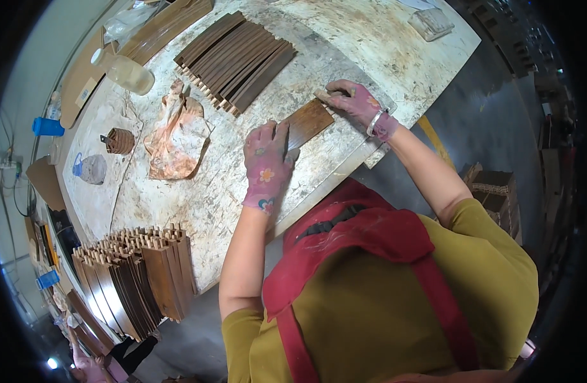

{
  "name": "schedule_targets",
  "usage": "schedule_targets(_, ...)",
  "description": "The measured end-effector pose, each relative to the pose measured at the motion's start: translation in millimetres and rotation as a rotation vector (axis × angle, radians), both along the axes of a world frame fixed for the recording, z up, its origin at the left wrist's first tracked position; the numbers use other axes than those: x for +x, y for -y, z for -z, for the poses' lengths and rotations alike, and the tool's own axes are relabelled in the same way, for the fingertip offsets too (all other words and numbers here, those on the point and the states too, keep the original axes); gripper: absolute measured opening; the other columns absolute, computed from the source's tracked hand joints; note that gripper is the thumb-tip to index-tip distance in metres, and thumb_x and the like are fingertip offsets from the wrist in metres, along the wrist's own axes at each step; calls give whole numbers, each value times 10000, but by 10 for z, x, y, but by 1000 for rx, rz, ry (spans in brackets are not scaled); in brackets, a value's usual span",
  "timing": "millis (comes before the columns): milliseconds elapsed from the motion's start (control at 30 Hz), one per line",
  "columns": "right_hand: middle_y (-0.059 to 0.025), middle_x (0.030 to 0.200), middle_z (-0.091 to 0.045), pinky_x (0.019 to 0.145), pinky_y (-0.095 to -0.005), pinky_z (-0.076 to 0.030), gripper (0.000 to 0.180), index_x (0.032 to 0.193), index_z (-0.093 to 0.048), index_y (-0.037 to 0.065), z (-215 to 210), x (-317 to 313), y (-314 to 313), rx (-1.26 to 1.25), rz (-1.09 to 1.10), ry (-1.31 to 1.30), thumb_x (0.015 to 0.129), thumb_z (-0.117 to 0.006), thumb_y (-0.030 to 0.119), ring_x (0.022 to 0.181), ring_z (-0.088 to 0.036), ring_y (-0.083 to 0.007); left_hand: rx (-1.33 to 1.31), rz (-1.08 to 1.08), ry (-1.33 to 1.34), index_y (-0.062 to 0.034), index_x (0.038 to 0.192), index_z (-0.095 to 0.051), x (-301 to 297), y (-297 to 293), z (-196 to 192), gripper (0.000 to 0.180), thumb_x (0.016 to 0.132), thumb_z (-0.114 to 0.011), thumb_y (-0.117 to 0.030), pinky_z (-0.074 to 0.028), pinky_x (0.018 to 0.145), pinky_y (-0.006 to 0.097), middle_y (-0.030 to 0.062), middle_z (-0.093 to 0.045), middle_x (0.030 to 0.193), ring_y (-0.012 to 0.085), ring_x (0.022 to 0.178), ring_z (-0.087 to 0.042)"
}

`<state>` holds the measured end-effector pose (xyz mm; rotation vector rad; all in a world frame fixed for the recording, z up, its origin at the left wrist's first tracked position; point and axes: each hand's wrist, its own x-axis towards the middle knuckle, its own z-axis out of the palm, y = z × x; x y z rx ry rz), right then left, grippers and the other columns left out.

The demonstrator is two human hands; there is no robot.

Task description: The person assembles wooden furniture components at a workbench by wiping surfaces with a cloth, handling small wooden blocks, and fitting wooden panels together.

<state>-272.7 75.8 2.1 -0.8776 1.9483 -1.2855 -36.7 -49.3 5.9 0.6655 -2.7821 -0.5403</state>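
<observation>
1. Left hand [266, 167], gloved, fingers flat, pins brown wooden slat [308, 122] at table [370, 38] near edge.
2. Right hand [357, 102] curled around pale block [324, 96] at slat's far end.
3. Risk: slat may skid off the edge if the pinning pressure eases.

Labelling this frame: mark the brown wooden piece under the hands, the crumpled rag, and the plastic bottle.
brown wooden piece [309, 121], head view, middle of its bare top face.
crumpled rag [177, 135], head view, centre of the stained cloth.
plastic bottle [130, 73], head view, its clear body.
</observation>
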Motion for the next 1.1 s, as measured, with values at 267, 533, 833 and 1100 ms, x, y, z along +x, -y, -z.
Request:
schedule_targets(267,-100,1013,-686,839,-308,-500,453,1117,-669,5,-342,222,-27,163,-46,-49,878,-704,389,925,-627,-179,30,-28,45,-170,1374,-547,-30,-14,-76,634,773,-739,-237,-414,1032,460,127,-557,1330,359,1218,-517)
schedule_targets(533,-111,1049,-668,869,-322,-497,358,1175,-642,39,-311,303,-679,-99,-174,-394,846,-649,180,1007,-624,-239,237,133,48,-155,1358,-557,-66,457,-155,510,873,-679,-257,-470,970,436,178,-597,1218,382,1135,-562)
schedule_targets(833,-178,1196,-648,959,-404,-481,301,1104,-691,123,-174,1230,195,-126,-798,-820,981,-504,323,1088,-614,-329,479,188,171,-203,1369,-580,-136,716,40,496,886,-683,-164,-496,914,382,147,-543,1177,317,1080,-599)
schedule_targets(1100,-174,1186,-646,974,-425,-473,361,1119,-664,126,-59,980,133,-57,-752,-765,979,-496,414,1116,-603,-344,477,209,182,-166,1357,-591,-143,732,0,460,909,-657,-244,-468,943,406,167,-542,1142,349,1075,-578)
